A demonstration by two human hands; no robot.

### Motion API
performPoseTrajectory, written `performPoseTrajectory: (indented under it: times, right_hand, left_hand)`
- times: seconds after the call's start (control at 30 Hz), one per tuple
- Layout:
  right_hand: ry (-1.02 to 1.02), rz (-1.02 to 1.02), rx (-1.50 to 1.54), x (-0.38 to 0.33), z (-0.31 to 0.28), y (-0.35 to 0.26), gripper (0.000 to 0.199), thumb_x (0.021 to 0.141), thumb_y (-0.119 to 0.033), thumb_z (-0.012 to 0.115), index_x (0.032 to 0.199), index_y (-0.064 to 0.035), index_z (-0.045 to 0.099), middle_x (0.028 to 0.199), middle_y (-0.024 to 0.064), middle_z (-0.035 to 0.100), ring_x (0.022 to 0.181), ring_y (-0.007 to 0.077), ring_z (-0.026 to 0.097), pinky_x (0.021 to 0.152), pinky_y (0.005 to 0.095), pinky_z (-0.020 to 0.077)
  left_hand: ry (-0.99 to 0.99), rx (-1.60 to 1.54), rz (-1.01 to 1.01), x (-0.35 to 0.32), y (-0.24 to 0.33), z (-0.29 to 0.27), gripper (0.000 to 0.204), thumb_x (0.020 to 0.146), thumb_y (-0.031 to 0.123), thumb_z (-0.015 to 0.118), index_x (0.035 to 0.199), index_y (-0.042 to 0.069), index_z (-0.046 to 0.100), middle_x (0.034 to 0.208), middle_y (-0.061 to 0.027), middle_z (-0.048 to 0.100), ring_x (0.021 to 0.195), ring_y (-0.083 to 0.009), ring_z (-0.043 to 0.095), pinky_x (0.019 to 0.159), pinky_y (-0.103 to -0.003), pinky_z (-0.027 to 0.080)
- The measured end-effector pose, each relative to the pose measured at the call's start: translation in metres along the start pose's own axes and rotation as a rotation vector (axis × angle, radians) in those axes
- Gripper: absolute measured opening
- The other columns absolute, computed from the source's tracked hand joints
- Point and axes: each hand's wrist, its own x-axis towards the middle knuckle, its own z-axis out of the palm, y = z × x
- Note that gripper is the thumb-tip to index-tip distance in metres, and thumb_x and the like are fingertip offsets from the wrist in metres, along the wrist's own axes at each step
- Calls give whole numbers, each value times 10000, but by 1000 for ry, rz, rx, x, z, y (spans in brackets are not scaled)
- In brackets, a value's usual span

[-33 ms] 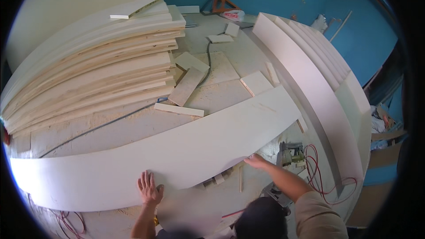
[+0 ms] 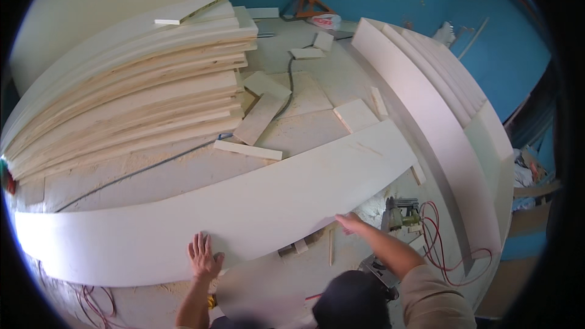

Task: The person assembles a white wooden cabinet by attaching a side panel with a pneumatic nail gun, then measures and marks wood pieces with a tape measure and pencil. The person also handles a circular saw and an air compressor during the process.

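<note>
A long, white, slightly curved-looking board (image 2: 274,198) lies across the floor in front of me, over smaller pieces at its right end. My left hand (image 2: 204,258) rests flat on it close to the near edge, fingers stretched out. Farther right, my right hand (image 2: 349,223) grips that same near edge; its fingertips are partly hidden. A nail gun (image 2: 402,214) with a red hose (image 2: 434,231) lies on the floor to the right of this hand. Below my right forearm sits a grey metal power tool (image 2: 379,273), partly covered.
A tall stack of white boards (image 2: 134,79) fills the back left. Long white panels (image 2: 420,79) stand on edge at the right. Offcuts (image 2: 265,119) and a dark cable (image 2: 146,170) lie between. A brown triangular set square (image 2: 312,5) leans on the blue wall.
The view has shifted very slightly. Both hands stay in place on the board.
</note>
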Motion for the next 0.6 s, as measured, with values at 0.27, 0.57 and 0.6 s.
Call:
performPoseTrajectory:
  times: [0.27,0.57,0.6]
  right_hand:
    - [96,12,1041,48,72,24,400,901,-445,643,927,-56,553,811,59,590,704,165,584,579,317,516]
    - [149,47,1060,-7,107,28,433,889,-417,667,956,-10,536,766,75,582,633,176,562,550,319,512]
    - [160,61,1041,-6,112,30,437,889,-425,665,950,-10,542,765,77,586,623,173,560,549,314,511]
  left_hand:
    - [-641,-155,-116,-57,11,-99,590,873,363,631,1293,-25,487,1323,-235,503,1264,-359,450,1061,-427,372]
    - [-470,-52,-95,-128,191,-297,596,718,178,739,1249,17,519,1278,-189,522,1171,-382,509,1002,-476,392]
    - [-499,-240,-100,-130,202,-287,585,724,175,745,1248,35,525,1265,-183,534,1155,-361,523,997,-468,397]
